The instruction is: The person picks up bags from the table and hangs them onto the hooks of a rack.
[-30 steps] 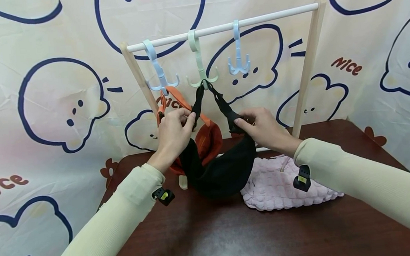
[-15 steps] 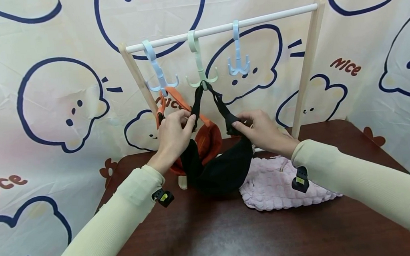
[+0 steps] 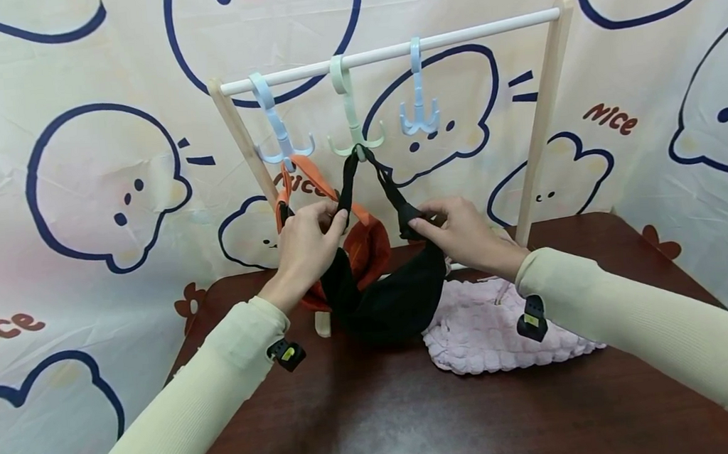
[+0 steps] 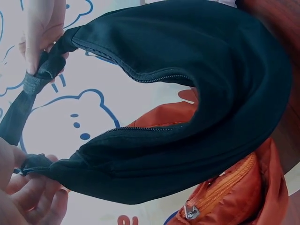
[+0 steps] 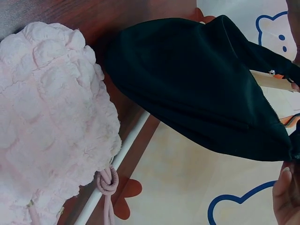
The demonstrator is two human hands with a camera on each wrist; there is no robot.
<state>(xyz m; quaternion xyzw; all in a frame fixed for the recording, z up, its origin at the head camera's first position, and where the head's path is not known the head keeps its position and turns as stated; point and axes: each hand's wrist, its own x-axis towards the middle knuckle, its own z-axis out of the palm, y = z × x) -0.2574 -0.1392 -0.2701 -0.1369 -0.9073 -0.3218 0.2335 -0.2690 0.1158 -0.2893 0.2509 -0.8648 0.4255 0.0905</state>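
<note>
A black crescent-shaped shoulder bag (image 3: 389,303) with a zipper hangs by its strap from the green hook (image 3: 351,110). My left hand (image 3: 308,246) pinches the left side of the strap, just above the bag's body. On the other side, my right hand (image 3: 464,237) pinches the strap near its knot, between thumb and fingers. In the left wrist view the bag's body (image 4: 234,89) curves between both hands, its zipper facing inward. Behind it, an orange bag (image 3: 371,248) hangs by its strap from the left blue hook (image 3: 277,123), partly hidden by the left hand and the black bag.
A white rail (image 3: 477,31) on wooden posts carries the hooks. The right blue hook (image 3: 418,94) bears nothing. A pink puffy bag (image 3: 500,330) with a cord lies on the brown table (image 3: 380,425), right of the black bag. A patterned cloth (image 3: 120,310) stands behind.
Both hands keep their grip on the strap. The right hand has shifted slightly left, and the black bag's right side has drawn in a little. The head view has drifted slightly.
</note>
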